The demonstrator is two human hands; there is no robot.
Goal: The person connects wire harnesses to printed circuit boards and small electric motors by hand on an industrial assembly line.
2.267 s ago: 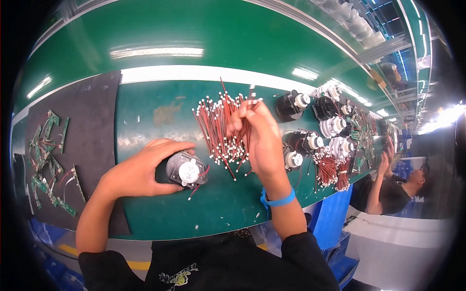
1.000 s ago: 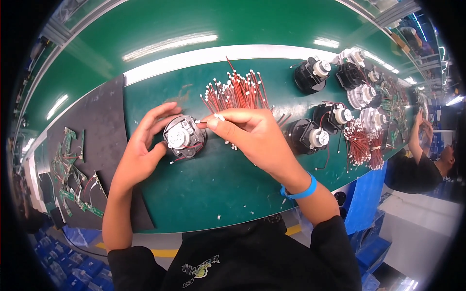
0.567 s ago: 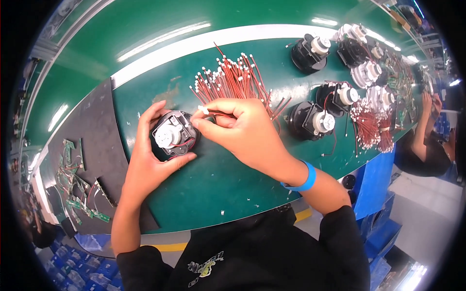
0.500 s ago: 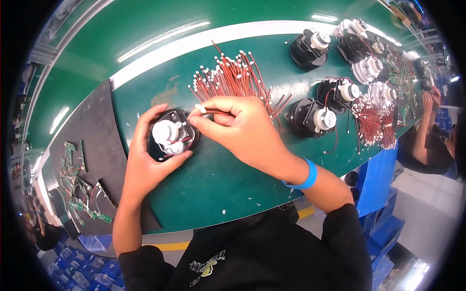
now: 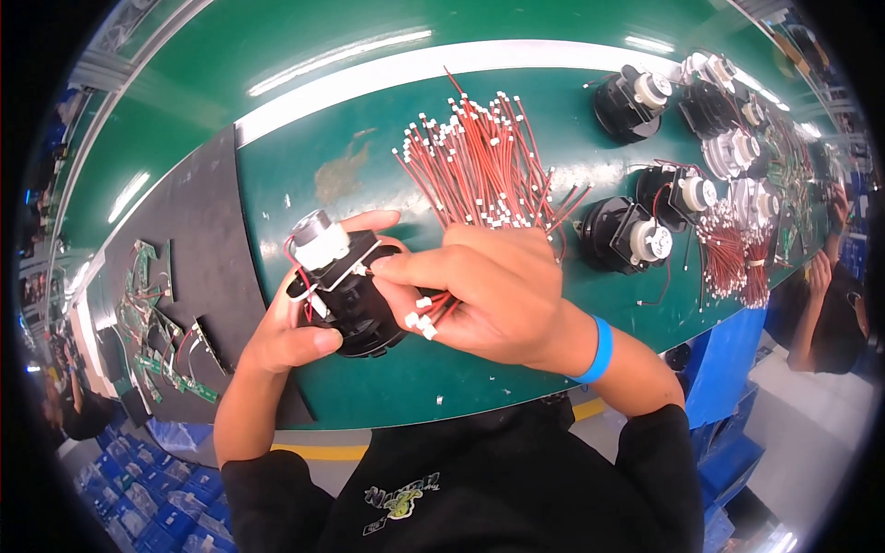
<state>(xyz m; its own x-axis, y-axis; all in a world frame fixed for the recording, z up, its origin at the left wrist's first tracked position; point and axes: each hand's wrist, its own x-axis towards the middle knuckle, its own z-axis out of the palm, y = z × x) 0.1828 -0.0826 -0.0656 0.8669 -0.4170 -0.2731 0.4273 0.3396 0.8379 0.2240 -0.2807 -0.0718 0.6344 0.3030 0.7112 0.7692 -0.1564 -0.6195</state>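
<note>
My left hand [image 5: 286,332] is wrapped round a black housing [image 5: 364,313] that carries a white motor [image 5: 318,241] with thin red wires. The housing is tilted, with its motor toward the upper left. My right hand [image 5: 489,290] pinches a red and black wire lead and holds its white connector [image 5: 359,269] against the housing's edge. Whether the connector is seated I cannot tell. More wire leads with white connectors [image 5: 424,318] stick out from under the right hand's curled fingers. Beyond it lies a loose heap of the same wire leads [image 5: 493,166].
Several more black housings with white motors [image 5: 627,235] stand at the right and far right. Bundled wire leads [image 5: 733,244] lie beside them. At the left, green circuit boards [image 5: 152,341] rest on a black mat [image 5: 207,276]. A co-worker's hand [image 5: 819,276] shows at the far right.
My left hand has tipped the housing so its side shows. The right hand has brought the connector to the housing, and other leads now show under its fingers. The whole view has shifted slightly.
</note>
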